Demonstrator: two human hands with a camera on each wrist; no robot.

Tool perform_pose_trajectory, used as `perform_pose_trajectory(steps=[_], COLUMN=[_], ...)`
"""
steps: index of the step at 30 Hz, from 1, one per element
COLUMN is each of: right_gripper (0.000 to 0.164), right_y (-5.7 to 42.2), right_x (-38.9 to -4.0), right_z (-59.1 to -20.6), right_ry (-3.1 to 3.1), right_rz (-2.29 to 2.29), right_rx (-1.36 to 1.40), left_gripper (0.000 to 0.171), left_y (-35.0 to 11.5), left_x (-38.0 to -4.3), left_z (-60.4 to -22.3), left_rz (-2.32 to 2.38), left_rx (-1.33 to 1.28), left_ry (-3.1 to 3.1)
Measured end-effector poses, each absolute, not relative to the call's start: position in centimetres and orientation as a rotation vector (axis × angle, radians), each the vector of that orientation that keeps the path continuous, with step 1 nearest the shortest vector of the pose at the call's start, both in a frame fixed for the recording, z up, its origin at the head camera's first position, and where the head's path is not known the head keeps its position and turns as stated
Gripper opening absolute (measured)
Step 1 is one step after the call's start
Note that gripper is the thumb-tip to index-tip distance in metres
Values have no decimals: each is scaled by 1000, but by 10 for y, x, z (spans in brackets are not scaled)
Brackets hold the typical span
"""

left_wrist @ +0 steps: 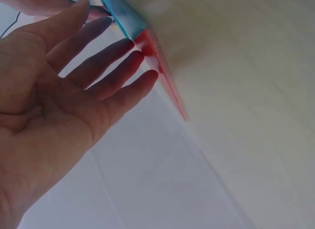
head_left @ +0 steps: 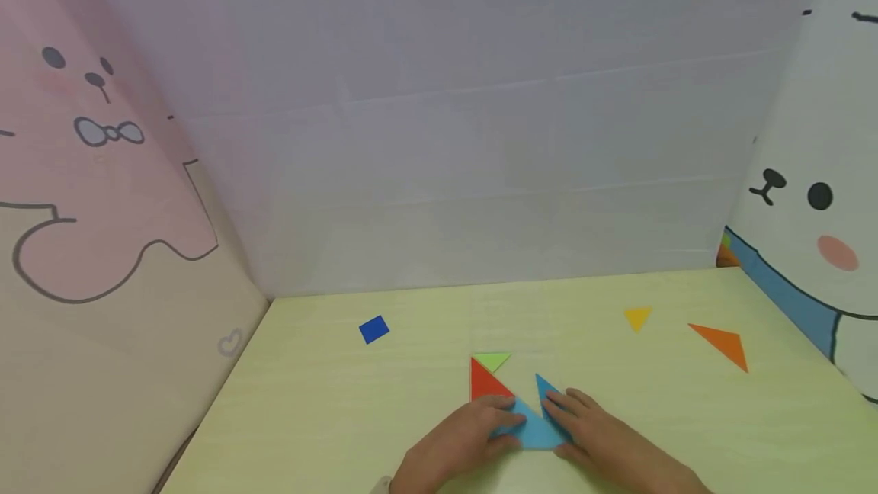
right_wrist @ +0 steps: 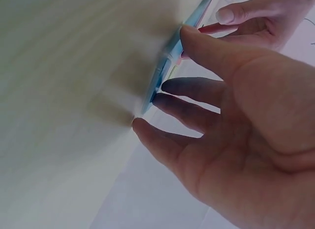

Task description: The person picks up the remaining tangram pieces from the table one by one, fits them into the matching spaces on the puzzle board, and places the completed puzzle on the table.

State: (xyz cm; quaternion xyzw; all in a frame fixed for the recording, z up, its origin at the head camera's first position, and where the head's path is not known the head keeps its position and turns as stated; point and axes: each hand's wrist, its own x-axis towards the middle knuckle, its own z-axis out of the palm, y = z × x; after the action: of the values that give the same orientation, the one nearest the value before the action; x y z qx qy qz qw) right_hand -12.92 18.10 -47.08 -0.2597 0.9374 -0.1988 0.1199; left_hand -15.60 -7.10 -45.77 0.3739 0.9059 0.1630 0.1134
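Observation:
A red triangle [head_left: 485, 381] adjoins a light-blue piece [head_left: 538, 437] on the table near its front. My left hand [head_left: 473, 433] lies over both, its fingertips touching them and hiding part of each. In the left wrist view, the fingers of the left hand [left_wrist: 64, 91] are extended against the red and blue pieces. A darker blue triangle [head_left: 541, 386] stands at the right side of the light-blue piece. The fingertips of my right hand [head_left: 600, 433] rest on this triangle, partly covering it. In the right wrist view, the thumb of the right hand [right_wrist: 236, 115] touches the light-blue edge.
Just behind the red triangle lies a light-green triangle [head_left: 492, 360]. Further back left is a dark-blue square [head_left: 374, 329]. A yellow triangle [head_left: 638, 318] and an orange triangle [head_left: 725, 343] lie at the right. Pale cloth walls [head_left: 480, 136] enclose the table's back and sides.

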Motion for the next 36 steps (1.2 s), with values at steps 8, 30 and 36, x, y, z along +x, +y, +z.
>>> perform_pose_trajectory(steps=[8,30,36], right_gripper=[60,59,58], right_y=[181,182,181], right_x=[-129,-129,-130], right_z=[-474,-476,-475], right_ry=[2783,2771,2768], right_rz=[-541,-585,-576], right_rx=[-825,-800,-815], left_gripper=[34,20,20], left_y=[-81,-93,-98], left_x=[-165,-188,-193], left_z=[-458,-461,-465], left_rz=[661,758,768], left_rx=[970,667,648], left_ry=[2678,2990,3096])
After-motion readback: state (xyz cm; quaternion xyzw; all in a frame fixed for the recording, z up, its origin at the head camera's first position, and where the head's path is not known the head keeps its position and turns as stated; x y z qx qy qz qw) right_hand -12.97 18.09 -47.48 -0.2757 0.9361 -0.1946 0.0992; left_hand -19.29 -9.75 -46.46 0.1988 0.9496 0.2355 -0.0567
